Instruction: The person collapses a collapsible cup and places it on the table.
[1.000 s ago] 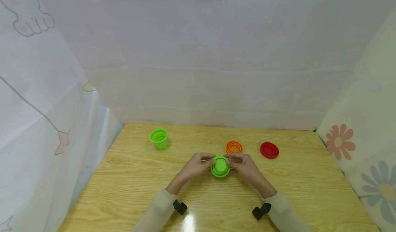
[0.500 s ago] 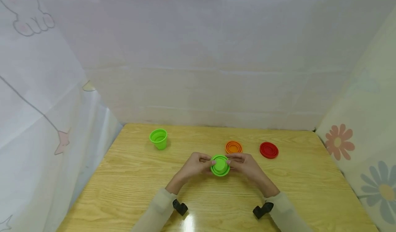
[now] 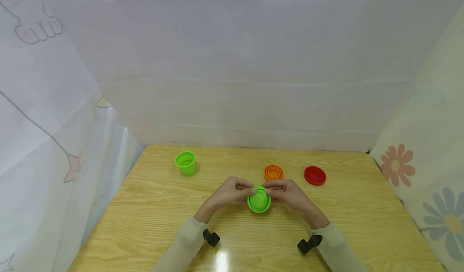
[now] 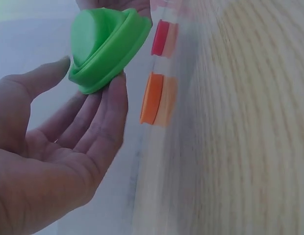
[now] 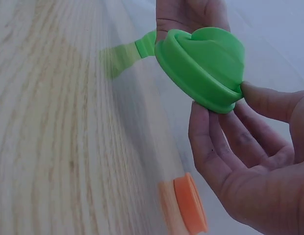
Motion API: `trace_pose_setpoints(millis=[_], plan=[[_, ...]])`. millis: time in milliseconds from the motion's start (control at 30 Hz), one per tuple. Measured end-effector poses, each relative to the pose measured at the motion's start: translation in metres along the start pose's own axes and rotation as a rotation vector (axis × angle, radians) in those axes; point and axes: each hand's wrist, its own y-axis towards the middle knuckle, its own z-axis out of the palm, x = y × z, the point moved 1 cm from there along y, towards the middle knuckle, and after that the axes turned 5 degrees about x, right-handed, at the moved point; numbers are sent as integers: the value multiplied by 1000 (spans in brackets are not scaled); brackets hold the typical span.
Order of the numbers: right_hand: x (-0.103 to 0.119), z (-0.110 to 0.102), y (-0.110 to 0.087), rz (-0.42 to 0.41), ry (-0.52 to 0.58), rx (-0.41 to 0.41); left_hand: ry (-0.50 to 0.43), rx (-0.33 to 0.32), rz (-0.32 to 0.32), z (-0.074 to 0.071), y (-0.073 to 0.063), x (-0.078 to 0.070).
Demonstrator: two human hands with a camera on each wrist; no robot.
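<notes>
Between both hands, above the table, is a green collapsible cup, partly folded, its base side facing the head camera. My left hand pinches one side of it, thumb at the folded wall and fingers behind the rim. On the opposite side my right hand grips it the same way. Both wrist views show the cup's wall pushed out unevenly, its base slanted against the wide rim. An orange collapsed cup lies flat just beyond the right hand's fingers.
A second green cup stands extended at the back left of the wooden table. Toward the back right lies a red collapsed cup. A pale cloth wall rises behind the table's far edge.
The green cup in my hands has shifted slightly toward me. Its base now bulges unevenly, and both thumbs sit nearer its upper edge. The other cups have not moved.
</notes>
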Motion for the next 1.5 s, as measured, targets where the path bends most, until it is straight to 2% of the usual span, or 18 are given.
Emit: trace_pose_setpoints(millis=[67, 167, 300, 433, 633, 800, 967, 1167, 1300, 1433, 1500], plan=[[-2, 1, 1, -1, 6, 24, 8, 4, -4, 0, 0, 1], [-3, 1, 1, 23, 16, 18, -15, -22, -19, -1, 0, 4], [-1, -2, -3, 58, 33, -27, -115, -85, -24, -1, 3, 9], [0, -5, -4, 64, 68, -18, -228, -138, -21, -1, 4, 13], [-3, -4, -4, 77, 154, 2, -353, -132, 19, 5, 1, 15], [-3, -7, -3, 78, 177, -40, -411, -125, 28, 14, -1, 13], [-1, -9, -2, 75, 162, -16, -397, -127, 20, 13, -2, 16], [1, -9, -1, 68, 172, 15, -264, -135, 13, 1, -3, 14], [1, -10, 1, 68, 140, 30, -199, -110, -11, 1, -3, 7], [-3, -12, 3, 68, 116, 34, -212, -51, -46, 7, -1, 6], [-5, -13, 3, 74, 120, 26, -246, -33, -51, 9, 0, 9]])
